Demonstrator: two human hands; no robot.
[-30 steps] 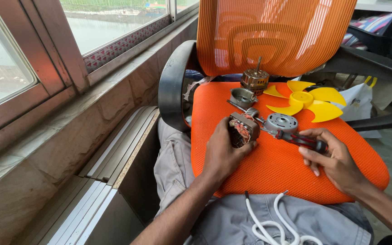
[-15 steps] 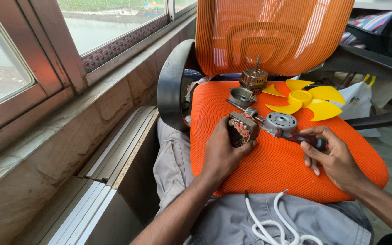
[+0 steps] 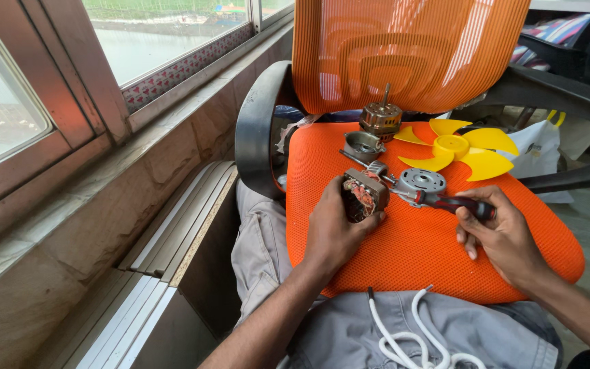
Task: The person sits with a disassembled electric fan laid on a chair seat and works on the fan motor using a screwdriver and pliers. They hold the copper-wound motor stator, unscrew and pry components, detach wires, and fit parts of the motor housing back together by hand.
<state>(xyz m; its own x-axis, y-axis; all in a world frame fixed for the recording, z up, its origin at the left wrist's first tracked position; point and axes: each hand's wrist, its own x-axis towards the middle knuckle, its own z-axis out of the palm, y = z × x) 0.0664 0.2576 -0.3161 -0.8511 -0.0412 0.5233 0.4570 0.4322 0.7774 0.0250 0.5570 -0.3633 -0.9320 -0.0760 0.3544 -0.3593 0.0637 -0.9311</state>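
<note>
Left hand [image 3: 332, 229] gripping copper-wound stator [image 3: 363, 193], right hand [image 3: 503, 232] on rubbery screwdriver [image 3: 445, 201], orange mesh seat [image 3: 418, 253]

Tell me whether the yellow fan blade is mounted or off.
Off: the yellow fan blade lies flat on the orange seat, apart from the motor rotor.

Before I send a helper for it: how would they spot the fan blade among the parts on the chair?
Find the orange mesh office chair seat by the window. At its back right, beside the copper-coloured motor core, lies the yellow plastic fan blade. It is the only yellow, petal-shaped piece; its neighbours are grey or brown metal.
</note>
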